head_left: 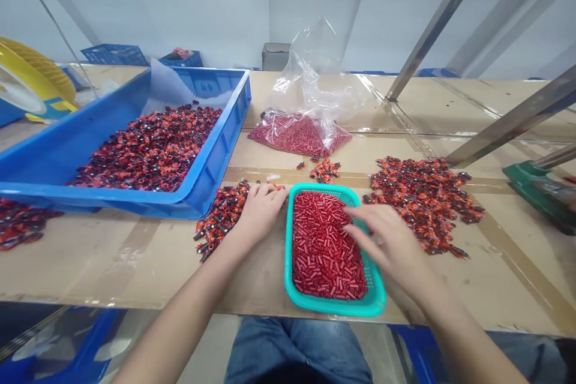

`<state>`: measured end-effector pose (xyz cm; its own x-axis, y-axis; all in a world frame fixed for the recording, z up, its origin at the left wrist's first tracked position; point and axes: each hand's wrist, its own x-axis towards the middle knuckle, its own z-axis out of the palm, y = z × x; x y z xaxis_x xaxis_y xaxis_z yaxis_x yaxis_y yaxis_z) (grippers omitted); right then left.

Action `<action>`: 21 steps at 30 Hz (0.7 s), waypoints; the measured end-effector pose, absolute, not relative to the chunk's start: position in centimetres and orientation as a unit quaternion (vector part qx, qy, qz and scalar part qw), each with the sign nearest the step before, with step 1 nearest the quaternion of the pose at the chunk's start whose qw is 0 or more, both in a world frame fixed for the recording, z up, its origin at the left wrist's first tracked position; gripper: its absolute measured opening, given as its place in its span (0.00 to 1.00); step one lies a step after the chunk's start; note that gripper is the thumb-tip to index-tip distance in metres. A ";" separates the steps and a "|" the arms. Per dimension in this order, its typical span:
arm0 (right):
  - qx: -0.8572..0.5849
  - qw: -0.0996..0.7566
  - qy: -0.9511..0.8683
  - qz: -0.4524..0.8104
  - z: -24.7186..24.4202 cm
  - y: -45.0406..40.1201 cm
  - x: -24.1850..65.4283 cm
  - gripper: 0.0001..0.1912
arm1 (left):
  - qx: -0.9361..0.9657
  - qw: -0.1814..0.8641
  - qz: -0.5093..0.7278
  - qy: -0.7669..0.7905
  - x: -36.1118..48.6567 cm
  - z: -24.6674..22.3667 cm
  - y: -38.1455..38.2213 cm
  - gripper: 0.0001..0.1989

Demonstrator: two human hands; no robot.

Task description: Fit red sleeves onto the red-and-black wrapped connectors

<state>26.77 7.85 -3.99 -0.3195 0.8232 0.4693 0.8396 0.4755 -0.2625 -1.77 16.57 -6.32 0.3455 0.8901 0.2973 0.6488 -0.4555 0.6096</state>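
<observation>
Across the cardboard-topped bench, two hands work at the near edge, and the head view shows one teal basket between them. It is a mesh-sided tray, packed with small red tubes, too many to count.

To its left sits one large blue crate, its floor thickly spread with red-and-dark metal lugs and a pale sheet rising against its far corner. Beyond the basket lies one clear plastic bag, slumped on the bench with more red tubes in its lower part. Two more blue crates stand farther back on the left.

Loose lugs lie on the bench in three main heaps and one small clump: a broad heap right of the basket, a narrow heap just left of it, a heap beyond the crate at the far left, and the clump just below the bag.

The left hand rests on the narrow heap beside the basket rim, its fingers close together and lightly curled; whether they pinch anything cannot be told. The right hand is open, its fingers loosely spread and reaching over the basket rim to the tubes, holding nothing visible.
</observation>
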 end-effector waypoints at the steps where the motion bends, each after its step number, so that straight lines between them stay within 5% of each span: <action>1: -0.487 0.260 -0.834 0.005 -3.9 7.4 25.4 0.14 | 0.787 0.210 0.320 0.484 -1.9 -6.2 16.5 0.06; 12: -0.448 0.206 -0.867 0.068 -4.4 7.0 21.5 0.06 | 0.490 0.472 0.546 0.489 -2.4 -3.3 7.8 0.11; 17: -0.440 0.281 -0.846 0.105 -2.6 6.2 21.8 0.04 | 0.354 0.600 0.553 0.458 -1.0 -2.7 5.0 0.20; 21: -0.409 0.414 -0.765 0.274 -0.3 4.2 20.8 0.01 | 0.176 0.690 0.566 0.415 -0.1 -2.0 3.6 0.27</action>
